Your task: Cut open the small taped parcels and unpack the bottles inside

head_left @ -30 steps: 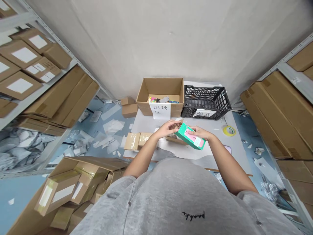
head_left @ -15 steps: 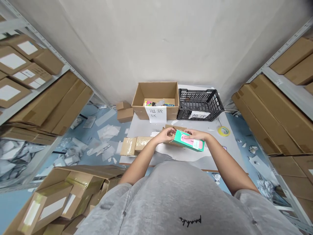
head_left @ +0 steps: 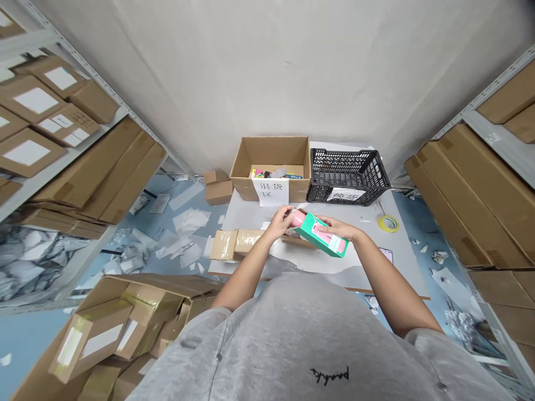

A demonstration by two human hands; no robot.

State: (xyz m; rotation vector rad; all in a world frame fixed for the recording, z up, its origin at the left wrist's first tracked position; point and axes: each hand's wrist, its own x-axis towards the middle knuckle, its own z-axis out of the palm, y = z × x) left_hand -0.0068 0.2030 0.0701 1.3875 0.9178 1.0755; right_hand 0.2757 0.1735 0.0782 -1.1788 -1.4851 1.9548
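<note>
My right hand (head_left: 339,227) grips a small green box (head_left: 328,243), which has a pink picture and a white label on its face. The box is tilted, with its end towards my left hand open. Out of that end sticks a smooth pink cylinder (head_left: 298,218), perhaps a bottle; the rest of it is hidden inside. The fingers of my left hand (head_left: 282,221) are closed round its outer end. Below my hands, partly covered by them, a brown carton (head_left: 297,241) lies on the white table (head_left: 246,214).
At the table's back stand a cardboard box (head_left: 270,150) with packages inside and a black crate (head_left: 349,178). Taped cartons (head_left: 234,245) lie left, yellow tape (head_left: 388,223) and a phone (head_left: 387,254) right. A large box of parcels (head_left: 117,281) stands lower left; shelves flank both sides.
The pink cylinder now shows at the open end of the green box, drawn partway out by my left hand. The box has turned a little. The view has shifted slightly.
</note>
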